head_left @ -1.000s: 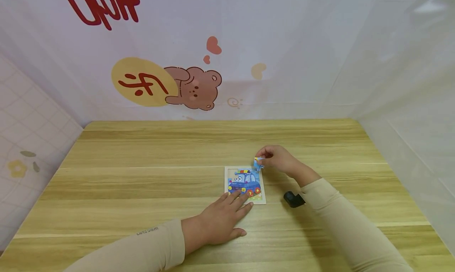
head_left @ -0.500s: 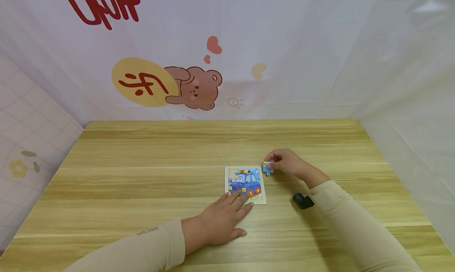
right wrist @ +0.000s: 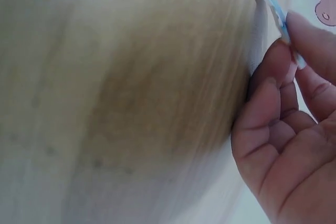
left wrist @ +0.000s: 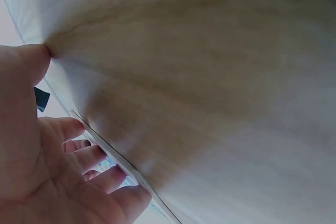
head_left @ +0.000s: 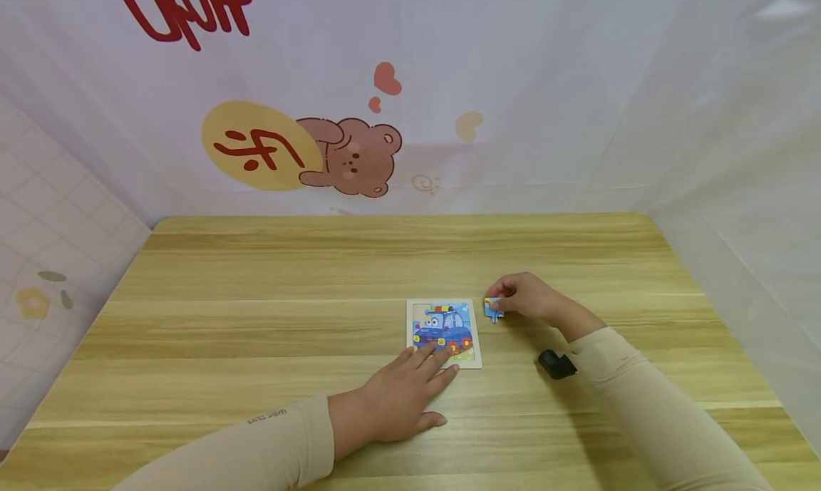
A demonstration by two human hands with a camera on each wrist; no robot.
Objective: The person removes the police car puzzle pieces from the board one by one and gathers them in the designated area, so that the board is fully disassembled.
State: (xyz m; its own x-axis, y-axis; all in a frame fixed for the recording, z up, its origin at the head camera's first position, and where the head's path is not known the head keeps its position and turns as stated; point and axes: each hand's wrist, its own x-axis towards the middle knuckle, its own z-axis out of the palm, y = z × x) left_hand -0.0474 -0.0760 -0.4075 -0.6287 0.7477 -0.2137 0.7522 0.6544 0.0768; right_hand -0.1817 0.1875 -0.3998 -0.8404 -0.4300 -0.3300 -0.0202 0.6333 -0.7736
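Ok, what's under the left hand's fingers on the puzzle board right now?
The left hand rests flat, its fingertips on the near edge of the puzzle board, covering part of the blue car picture's bottom. What lies beneath them is hidden. The palm sits on the table.

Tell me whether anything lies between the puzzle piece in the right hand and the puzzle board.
Nothing visible does. The right hand pinches the puzzle piece just right of the puzzle board, with only bare table between. The left hand rests on the board's near edge.
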